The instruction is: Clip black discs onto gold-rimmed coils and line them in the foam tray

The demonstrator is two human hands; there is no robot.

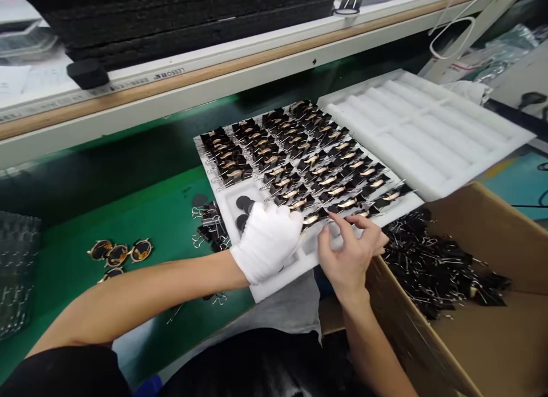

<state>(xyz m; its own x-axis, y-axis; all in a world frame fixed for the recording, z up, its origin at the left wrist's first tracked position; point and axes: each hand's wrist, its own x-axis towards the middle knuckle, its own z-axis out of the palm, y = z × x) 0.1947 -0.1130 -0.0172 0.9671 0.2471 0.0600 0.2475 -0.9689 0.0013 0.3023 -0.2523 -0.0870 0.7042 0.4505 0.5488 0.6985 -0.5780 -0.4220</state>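
Head view: the left hand (272,237), in a white glove, is curled over the near left part of a white foam tray (265,291); I cannot tell if it holds anything. The right hand (351,248) has its thumb and pointer finger a little apart, near the black binder clips (340,176) in the tray. Sunglasses (117,254) lie left on the green desk (171,214).
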